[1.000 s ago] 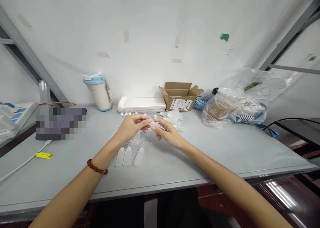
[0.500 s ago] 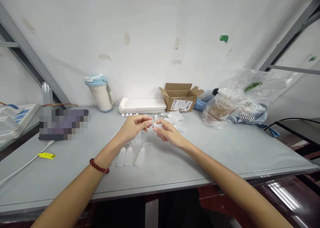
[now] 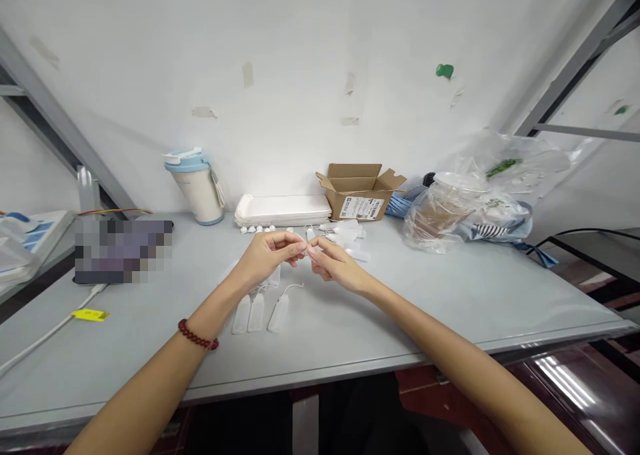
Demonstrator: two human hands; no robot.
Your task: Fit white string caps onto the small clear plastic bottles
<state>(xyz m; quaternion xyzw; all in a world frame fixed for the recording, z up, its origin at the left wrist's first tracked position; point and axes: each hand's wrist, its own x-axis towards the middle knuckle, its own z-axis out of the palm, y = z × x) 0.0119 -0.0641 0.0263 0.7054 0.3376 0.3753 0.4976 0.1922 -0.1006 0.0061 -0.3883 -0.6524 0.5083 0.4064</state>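
Note:
My left hand (image 3: pixel 266 258) and my right hand (image 3: pixel 336 266) meet fingertip to fingertip above the middle of the grey table (image 3: pixel 450 295). Both are closed in a pinch on a small clear plastic piece that is mostly hidden between the fingers. A red bead bracelet (image 3: pixel 195 335) circles my left wrist. Under my left hand lie three small translucent squeeze bottles (image 3: pixel 256 312) on their sides, one with a thin curved tip. More small clear bottles and white caps (image 3: pixel 345 234) are scattered just beyond my hands.
Along the wall stand a white and blue jug (image 3: pixel 196 187), a stack of white trays (image 3: pixel 284 210), an open cardboard box (image 3: pixel 359 191) and a clear plastic bag with a cup (image 3: pixel 465 202). A white cable with a yellow tag (image 3: pixel 89 315) runs at left.
My hands have drawn closer together, so the clear piece that showed in my right fingers is now almost covered. The view has shifted slightly.

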